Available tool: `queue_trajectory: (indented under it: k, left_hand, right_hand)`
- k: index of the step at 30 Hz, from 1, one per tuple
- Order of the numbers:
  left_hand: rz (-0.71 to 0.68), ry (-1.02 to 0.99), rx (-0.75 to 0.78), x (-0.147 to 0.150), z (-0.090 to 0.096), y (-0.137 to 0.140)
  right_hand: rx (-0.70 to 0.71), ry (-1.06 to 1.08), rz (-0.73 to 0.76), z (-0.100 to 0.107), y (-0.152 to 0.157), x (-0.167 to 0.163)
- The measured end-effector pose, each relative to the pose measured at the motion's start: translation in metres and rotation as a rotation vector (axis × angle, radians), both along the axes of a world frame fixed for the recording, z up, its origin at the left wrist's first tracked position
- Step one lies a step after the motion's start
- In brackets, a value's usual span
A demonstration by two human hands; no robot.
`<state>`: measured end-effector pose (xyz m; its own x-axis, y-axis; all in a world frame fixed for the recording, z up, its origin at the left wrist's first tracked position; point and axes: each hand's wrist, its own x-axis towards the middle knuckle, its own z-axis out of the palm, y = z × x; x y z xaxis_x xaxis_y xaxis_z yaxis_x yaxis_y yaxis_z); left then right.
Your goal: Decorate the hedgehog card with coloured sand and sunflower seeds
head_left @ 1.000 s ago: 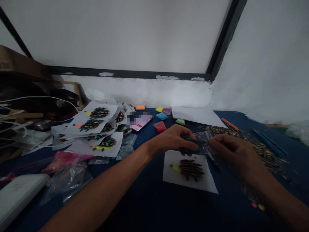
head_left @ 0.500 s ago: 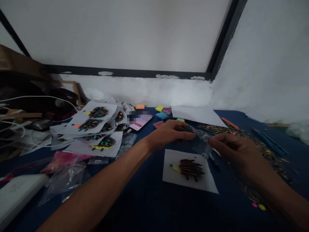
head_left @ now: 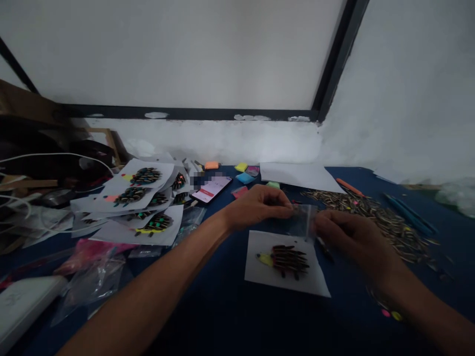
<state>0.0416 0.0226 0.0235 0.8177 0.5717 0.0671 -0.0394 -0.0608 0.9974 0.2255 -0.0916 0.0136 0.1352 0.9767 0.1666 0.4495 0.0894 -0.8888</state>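
Observation:
Between my two hands a small clear plastic bag (head_left: 299,220) is stretched out above the blue table. My left hand (head_left: 262,205) pinches its left edge and my right hand (head_left: 343,235) pinches its right edge. Just below lies a white paper card (head_left: 256,276) bearing a hedgehog figure (head_left: 289,260) with a yellow clay head and dark seed spines. A thin dark tool (head_left: 325,249) lies partly hidden beside my right hand. Behind that hand spreads a pile of striped seeds (head_left: 389,225).
Finished hedgehog cards (head_left: 143,190) are stacked at the left, near a phone (head_left: 212,189). Clay packets (head_left: 245,178) and a white sheet (head_left: 299,175) lie at the back. Orange-handled scissors or pliers (head_left: 349,187) and a blue tool (head_left: 410,213) rest at the right. Plastic bags (head_left: 96,284) lie front left.
The clear bag, crumpled before, is now pulled flatter between my hands. My right hand has shifted slightly lower and left. The whole view has slid a little.

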Motion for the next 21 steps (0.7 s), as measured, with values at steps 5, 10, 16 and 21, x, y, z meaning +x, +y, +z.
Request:
queue_trajectory:
  k: [5, 10, 16, 21]
  left_hand:
    - [0.166, -0.033, -0.182, 0.0, -0.01, 0.011]
    - [0.107, 0.035, -0.19, 0.001, -0.017, 0.012]
    - [0.06, 0.229, -0.098, 0.001, -0.029, 0.017]
    - [-0.006, 0.328, -0.016, 0.001, -0.034, 0.018]
  right_hand:
    - [-0.011, -0.029, 0.034, -0.001, -0.002, 0.004]
    - [0.011, -0.06, 0.012, -0.006, -0.002, 0.009]
    - [0.001, -0.235, 0.081, -0.008, 0.0, 0.01]
    - [-0.041, -0.319, 0.151, -0.011, 0.0, 0.011]
